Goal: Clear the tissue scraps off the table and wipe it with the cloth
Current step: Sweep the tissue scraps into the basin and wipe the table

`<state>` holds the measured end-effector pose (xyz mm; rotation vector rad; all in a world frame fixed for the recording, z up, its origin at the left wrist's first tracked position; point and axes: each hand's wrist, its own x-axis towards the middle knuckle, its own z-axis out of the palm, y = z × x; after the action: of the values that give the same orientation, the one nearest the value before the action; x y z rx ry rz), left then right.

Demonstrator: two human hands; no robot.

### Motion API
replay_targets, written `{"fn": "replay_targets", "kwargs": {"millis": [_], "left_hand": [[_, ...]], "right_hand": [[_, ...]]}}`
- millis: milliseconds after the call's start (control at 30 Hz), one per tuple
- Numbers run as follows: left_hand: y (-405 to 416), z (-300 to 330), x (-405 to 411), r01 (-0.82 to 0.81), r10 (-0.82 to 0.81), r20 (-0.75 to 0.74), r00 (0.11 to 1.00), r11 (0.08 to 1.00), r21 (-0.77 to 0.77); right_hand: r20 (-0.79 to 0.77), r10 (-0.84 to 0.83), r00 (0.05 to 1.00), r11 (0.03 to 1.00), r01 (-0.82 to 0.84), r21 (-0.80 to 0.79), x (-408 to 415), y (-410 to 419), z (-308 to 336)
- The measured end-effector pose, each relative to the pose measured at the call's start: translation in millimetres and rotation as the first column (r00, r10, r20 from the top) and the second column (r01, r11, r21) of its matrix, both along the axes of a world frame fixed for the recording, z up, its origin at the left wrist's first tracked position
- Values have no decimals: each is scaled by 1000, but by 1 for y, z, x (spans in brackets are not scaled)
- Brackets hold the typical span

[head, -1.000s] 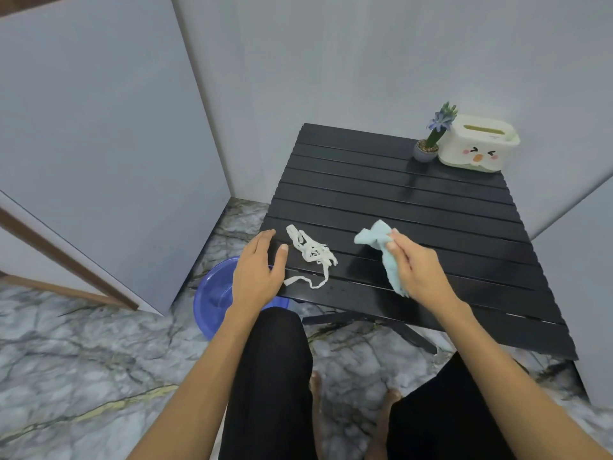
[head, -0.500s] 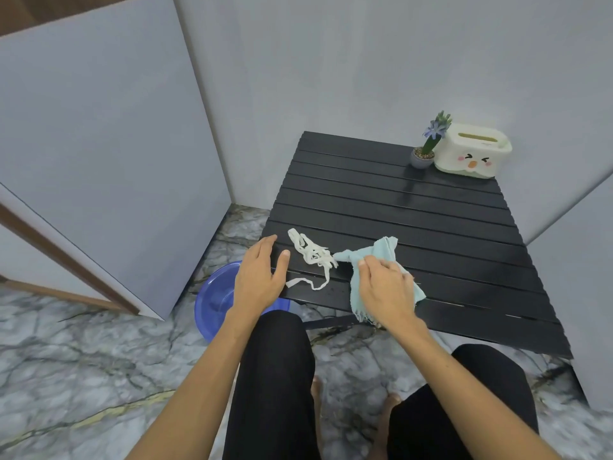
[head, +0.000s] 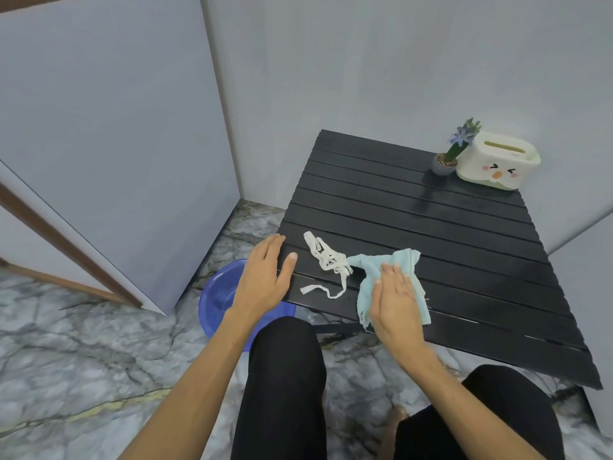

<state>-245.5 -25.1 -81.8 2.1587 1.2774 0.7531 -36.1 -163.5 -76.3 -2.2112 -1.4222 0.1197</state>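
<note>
White tissue scraps [head: 326,260] lie in a tangle near the front left corner of the black slatted table [head: 431,234]. A light blue cloth [head: 403,263] is spread on the table just right of the scraps, its left tip touching them. My right hand [head: 393,298] lies flat on the cloth, fingers together, pressing it down. My left hand [head: 265,277] rests at the table's left front corner, fingers apart, holding nothing, a little left of the scraps.
A blue plastic basin [head: 222,297] sits on the marble floor under the table's left corner. A small potted plant [head: 446,161] and a white tissue box [head: 497,164] stand at the table's far right. My knees are below the front edge.
My right hand brought the cloth down from a pinch grip and left toward the scraps, then flattened onto it. The left hand barely moved.
</note>
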Motion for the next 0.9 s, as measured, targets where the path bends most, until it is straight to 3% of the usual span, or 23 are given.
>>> {"fn": "replay_targets", "kwargs": {"millis": [67,133,567,900], "left_hand": [[3,-3,-8,-7,7,20,1000,1000,-17],[6,-7,-17,-16,18,46,999,999,-47],[48,-34,-70,-86,89,21,996,988,-128],[68,-59,-97,-149,149,-13,989,975,-165]], "right_hand": [[-151,-68,986,997,73,26,-17,11,3],[-199,-92,976,993,106,58,-34,24,6],[-245,-31,969,987,68,145,-115,112,3],[-283,111,953,977,-53,205,-157,172,10]]}}
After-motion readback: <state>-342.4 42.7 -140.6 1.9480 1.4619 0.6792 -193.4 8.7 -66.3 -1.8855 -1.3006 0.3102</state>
